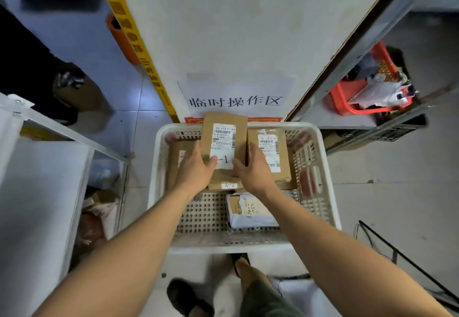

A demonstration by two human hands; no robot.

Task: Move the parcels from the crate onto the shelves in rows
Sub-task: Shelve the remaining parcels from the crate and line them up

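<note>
A white perforated crate point(325, 192) stands on the floor below me. Both my hands hold a brown cardboard parcel point(224, 128) with a white label, raised above the crate's far part. My left hand point(196, 167) grips its lower left edge, thumb on the label. My right hand point(253, 170) grips its lower right edge. Inside the crate lie a brown parcel point(273, 155) at the right, another brown parcel point(177, 157) at the left partly hidden by my left hand, a small box point(224, 184) under the held one, and a white bagged parcel point(250, 211) nearer me.
A metal shelf point(49, 128) with white boards stands at the left, with packages below. Another shelf frame point(372, 43) at the right holds a red basket point(347, 98) of bags. A white panel with a paper sign point(236, 100) rises behind the crate. Another person's foot point(82, 93) is at far left.
</note>
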